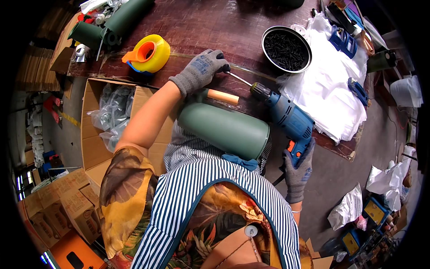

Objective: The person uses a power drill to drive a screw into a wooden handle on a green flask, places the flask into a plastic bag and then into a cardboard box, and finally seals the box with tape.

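Observation:
My right hand [297, 175], in a grey glove, grips the handle of a blue power drill [293, 117]. From the drill's chuck a long thin bit [240, 79] points up and left. Its tip meets the fingertips of my left hand [203, 68], also gloved in grey. Those fingers are pinched together, and whatever they hold is too small to make out. Below the bit a dark green metal jug or flask [224, 128] lies on its side across my lap. A light wooden handle [223, 97] sticks out along its upper side.
A round tin of black screws [286, 49] stands on the dark red table [210, 22], beside white plastic sheeting [333, 85]. A yellow tape roll [154, 54] and more green cylinders [127, 15] lie to the left. An open cardboard box [89, 107] is by my left arm.

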